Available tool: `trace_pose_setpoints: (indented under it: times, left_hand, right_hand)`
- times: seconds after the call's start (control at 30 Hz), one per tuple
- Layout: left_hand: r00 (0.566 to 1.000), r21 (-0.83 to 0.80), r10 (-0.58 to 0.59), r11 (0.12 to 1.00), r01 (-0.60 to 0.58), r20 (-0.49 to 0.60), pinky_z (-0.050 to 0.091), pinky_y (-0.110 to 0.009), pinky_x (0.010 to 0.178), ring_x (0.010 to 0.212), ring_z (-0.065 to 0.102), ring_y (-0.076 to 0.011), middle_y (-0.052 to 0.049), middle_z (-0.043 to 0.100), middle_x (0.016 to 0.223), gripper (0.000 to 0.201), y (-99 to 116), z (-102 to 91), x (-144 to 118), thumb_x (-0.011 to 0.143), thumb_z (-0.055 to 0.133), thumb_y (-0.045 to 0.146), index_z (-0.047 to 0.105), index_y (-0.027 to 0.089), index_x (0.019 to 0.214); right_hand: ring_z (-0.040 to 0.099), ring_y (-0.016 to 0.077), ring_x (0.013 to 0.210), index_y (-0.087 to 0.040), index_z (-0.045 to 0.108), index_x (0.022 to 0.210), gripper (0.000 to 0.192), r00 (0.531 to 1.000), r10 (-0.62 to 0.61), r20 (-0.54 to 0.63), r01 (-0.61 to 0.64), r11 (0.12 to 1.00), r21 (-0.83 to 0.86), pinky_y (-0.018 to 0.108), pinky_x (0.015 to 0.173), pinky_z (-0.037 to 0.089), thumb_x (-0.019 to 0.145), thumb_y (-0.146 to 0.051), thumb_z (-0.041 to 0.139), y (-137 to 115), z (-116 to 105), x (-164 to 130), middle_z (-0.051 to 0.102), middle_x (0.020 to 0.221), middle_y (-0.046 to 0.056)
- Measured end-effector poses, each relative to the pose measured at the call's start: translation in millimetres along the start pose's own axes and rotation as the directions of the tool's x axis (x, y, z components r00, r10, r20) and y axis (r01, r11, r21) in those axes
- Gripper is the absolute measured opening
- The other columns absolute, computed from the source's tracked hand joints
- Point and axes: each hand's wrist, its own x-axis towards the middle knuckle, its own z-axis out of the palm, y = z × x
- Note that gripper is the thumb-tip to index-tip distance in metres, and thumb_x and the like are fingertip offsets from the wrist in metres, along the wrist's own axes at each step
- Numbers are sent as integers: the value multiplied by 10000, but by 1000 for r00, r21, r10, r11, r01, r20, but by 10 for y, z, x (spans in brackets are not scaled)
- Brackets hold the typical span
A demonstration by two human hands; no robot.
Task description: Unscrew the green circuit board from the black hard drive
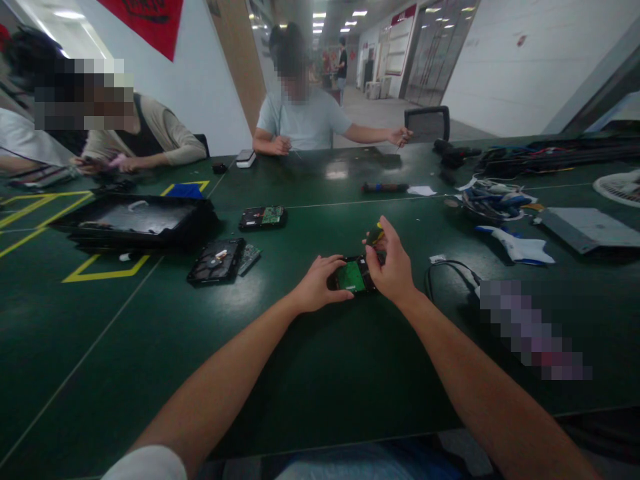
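A hard drive (351,277) lies on the green table with its green circuit board facing up. My left hand (321,285) grips its left side, thumb along the near edge and fingers over the far edge. Over the drive's right end, my right hand (393,265) is closed around a screwdriver (374,235) with a yellow and black handle. The screwdriver's tip is hidden by the hand and too small to make out. To the left lie a second hard drive (218,260), a loose circuit board (249,259) and another drive (263,217) farther back.
Stacked black trays (145,223) stand at the left. A bundle of cables (495,200), a blue and white glove (517,245) and a metal case (595,227) lie at the right. A dark cable (457,263) curves beside my right arm. Across the table sits a person (310,123).
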Motion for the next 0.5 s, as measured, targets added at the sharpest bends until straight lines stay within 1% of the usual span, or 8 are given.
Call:
trace_pose_setpoints:
  times: [0.13,0.2,0.4,0.5]
  left_hand:
    - [1000,2,-3,1000,3,3,143,-637,1283,1496,407,-373,-131,455,1598,830,-14,8,5,771,776,642,519,259,1461]
    - [1000,1,-3,1000,3,0,144,-636,1284,1499,401,-375,-129,455,1599,838,-20,14,5,767,775,647,516,260,1464]
    - [1000,2,-4,1000,4,2,134,-623,1294,1504,397,-366,-120,452,1604,831,-19,14,1,777,764,653,515,260,1465]
    - [1000,5,-3,1000,3,3,135,-621,1294,1503,397,-364,-119,448,1606,839,-13,6,-1,776,763,659,510,258,1468]
  right_hand:
    - [684,313,1136,-333,285,1597,688,999,-14,-41,12,999,-53,572,974,611,981,-368,589,13,5,-5,534,1496,134]
    - [684,314,1121,-339,303,1589,682,999,-22,-43,19,998,-67,578,959,616,976,-372,599,3,1,-5,544,1481,132]
    - [686,295,1125,-342,214,1629,680,1000,-17,5,17,1000,-19,559,1001,600,1013,-325,504,-16,-13,-2,561,1459,122]
    - [683,299,1095,-337,233,1620,691,1000,-9,-27,8,999,-34,554,956,616,1000,-350,537,-6,-8,-5,536,1477,131]
